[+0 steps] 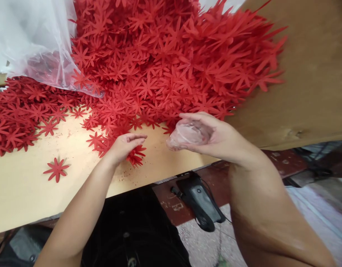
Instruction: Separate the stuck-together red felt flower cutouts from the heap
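Red flower-shaped cutouts lie bunched on the wooden table directly beneath the left hand, whose curled fingers rest on top of them, close together. The right hand, well to the right and raised off the table, cups a small clear plastic bag in loosely closed fingers, its mouth facing left toward that bunch, with the big red pile just behind.

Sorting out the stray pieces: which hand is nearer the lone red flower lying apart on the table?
Left. The left hand rests just right of the lone red flower; the right hand is farther right.
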Motion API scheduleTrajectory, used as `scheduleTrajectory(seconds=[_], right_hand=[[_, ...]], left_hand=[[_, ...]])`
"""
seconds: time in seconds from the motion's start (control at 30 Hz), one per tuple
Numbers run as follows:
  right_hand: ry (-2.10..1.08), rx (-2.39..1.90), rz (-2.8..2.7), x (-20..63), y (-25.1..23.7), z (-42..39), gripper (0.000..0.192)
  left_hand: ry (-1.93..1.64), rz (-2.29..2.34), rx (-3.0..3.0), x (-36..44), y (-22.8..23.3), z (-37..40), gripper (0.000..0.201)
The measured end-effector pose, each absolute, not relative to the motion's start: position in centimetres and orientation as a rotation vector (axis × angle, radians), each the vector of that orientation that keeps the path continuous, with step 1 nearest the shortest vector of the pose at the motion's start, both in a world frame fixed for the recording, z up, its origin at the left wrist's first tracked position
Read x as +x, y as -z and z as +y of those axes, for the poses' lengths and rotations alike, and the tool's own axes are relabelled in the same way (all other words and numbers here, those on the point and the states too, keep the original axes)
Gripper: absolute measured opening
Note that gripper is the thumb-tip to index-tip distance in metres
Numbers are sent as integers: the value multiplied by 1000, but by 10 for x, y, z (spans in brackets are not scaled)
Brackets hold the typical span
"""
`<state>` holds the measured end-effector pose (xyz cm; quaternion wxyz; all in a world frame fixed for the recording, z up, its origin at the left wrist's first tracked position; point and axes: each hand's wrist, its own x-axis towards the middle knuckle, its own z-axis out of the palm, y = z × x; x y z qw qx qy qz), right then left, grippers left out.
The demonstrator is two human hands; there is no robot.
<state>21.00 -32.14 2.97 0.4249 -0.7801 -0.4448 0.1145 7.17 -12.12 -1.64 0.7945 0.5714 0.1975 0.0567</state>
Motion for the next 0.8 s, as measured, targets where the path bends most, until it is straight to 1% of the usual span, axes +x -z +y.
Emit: scheduleTrajectory(seconds=[0.07,0.17,0.2,0.27,0.43,0.63,0.7,0.8], right_hand=[[-371,-1900,-1112,207,-31,-319,72],[-438,-1812,-1176,200,-35,-312,68],[-450,-1782,-1215,198,-35,-308,66],[-450,-1745,-1289,194,-35,-303,61],[-421,-1673,-1380,195,-32,-297,54],[-468,-1650,-1366,194,-34,-297,59],[-438,-1704,-1377,192,-35,-295,60],[-348,-1780,-1450,189,-33,-291,61]], left_hand=[[-67,425,1297,73,19,-129,28],[22,356,1399,74,22,-141,59],[45,307,1407,75,23,-145,65],[73,219,1382,75,24,-149,70],[63,199,1325,76,26,-148,75],[-12,198,1362,77,28,-149,71],[-37,213,1354,79,30,-150,66],[-88,213,1321,81,33,-152,48]])
